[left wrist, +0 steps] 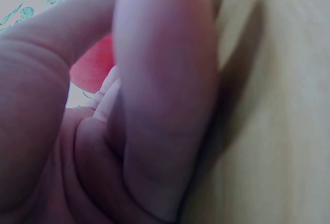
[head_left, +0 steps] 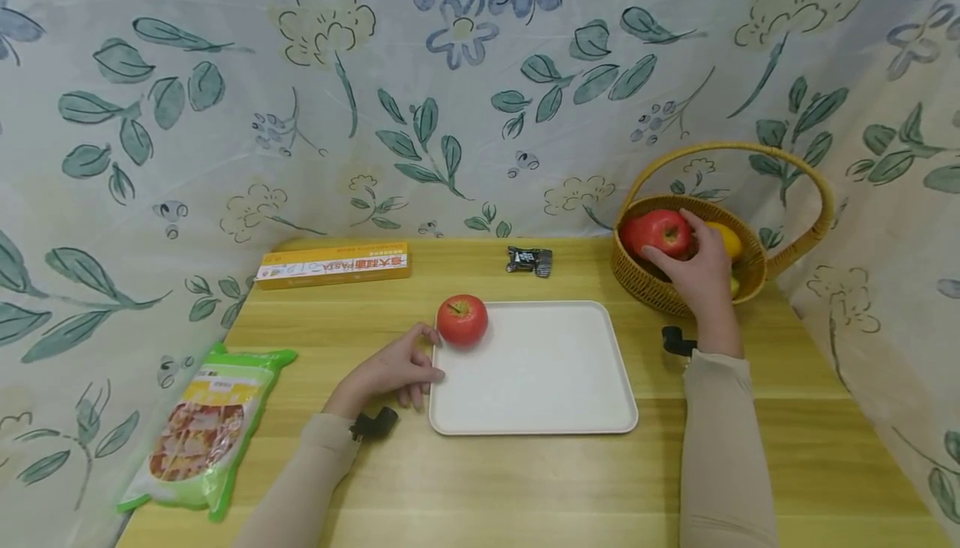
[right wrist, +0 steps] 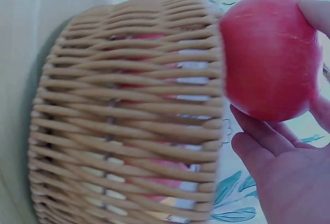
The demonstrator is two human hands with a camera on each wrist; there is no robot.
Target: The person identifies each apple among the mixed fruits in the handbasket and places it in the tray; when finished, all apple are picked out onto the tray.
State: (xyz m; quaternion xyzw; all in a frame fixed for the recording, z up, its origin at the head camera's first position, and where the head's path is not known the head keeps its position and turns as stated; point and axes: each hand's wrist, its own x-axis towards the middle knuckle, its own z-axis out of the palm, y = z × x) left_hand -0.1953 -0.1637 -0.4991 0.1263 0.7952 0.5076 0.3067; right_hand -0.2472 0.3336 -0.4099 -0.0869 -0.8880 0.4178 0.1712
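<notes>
In the head view, my right hand (head_left: pixel 701 268) holds a red apple (head_left: pixel 667 233) at the mouth of a wicker basket (head_left: pixel 637 281). The right wrist view shows the apple (right wrist: pixel 270 56) between thumb and fingers, above the rim. My left hand (head_left: pixel 390 369) is at the left edge of a white tray (head_left: pixel 540 373), its fingertips at the rim and close to another red apple (head_left: pixel 462 320). That apple sits in the tray's upper left corner. Contact between that hand and the apple cannot be made out.
More fruit is in the basket, including a yellow one (head_left: pixel 726 241). An orange pasta box (head_left: pixel 333 264) and a small black packet (head_left: pixel 529 261) lie along the back of the table. A green-edged food bag (head_left: pixel 206 431) lies at the left, and floral cloth hangs behind.
</notes>
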